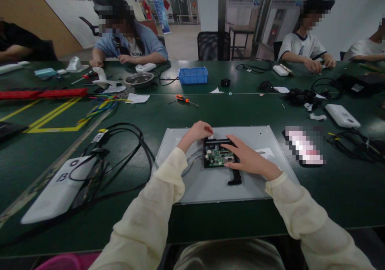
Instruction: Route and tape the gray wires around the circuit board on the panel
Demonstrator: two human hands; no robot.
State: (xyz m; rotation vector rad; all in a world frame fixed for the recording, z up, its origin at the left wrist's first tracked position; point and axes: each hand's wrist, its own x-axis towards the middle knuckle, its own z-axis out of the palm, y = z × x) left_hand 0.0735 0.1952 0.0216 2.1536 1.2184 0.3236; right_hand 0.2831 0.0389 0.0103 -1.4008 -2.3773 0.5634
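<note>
A grey metal panel (210,186) lies flat on the green table in front of me. At its centre sits a black frame holding a green circuit board (217,157), with a black strip (235,177) running toward me. My left hand (197,132) is curled at the frame's far left corner, fingertips pinched on its top edge. My right hand (245,156) lies over the board's right side, fingers stretched along the frame. Thin grey wires (192,160) run from the board's left side under my left wrist.
A white panel marked B (57,190) with tangled black cables (126,150) lies at left. An orange-handled screwdriver (184,99), a blue bin (193,75) and a metal bowl (140,79) sit beyond. A white device (342,115) and more cables lie at right. Other people work across the table.
</note>
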